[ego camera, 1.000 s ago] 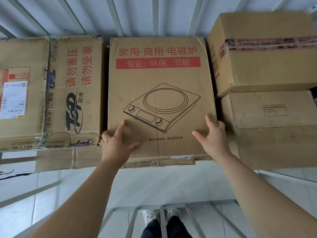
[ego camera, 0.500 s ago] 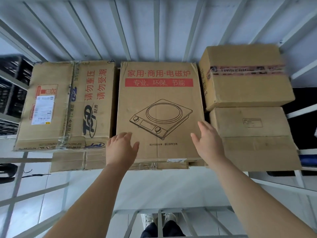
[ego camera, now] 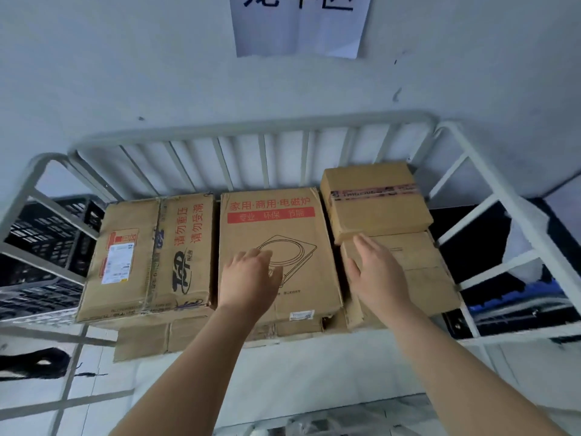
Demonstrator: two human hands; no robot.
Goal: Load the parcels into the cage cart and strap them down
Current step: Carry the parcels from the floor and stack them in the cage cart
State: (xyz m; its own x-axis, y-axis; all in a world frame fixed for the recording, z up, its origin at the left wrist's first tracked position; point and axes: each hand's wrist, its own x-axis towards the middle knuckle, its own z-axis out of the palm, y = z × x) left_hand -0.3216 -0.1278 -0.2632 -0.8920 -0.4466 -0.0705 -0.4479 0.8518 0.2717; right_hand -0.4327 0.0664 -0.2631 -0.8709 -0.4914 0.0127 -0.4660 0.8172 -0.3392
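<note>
The left hand [ego camera: 248,278] and right hand [ego camera: 377,275], fingers relaxed and empty, hover over the cooker box [ego camera: 283,225], packed tight between neighbouring parcels [ego camera: 141,253] at the cage cart [ego camera: 251,129]'s back edge, probably against shifting.

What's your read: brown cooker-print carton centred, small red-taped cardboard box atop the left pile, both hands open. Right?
Wrong on one point: the head view shows the small red-taped brown cardboard box atop the right pile, not the left. The brown cooker-print carton is centred; left hand and right hand are open.
</note>
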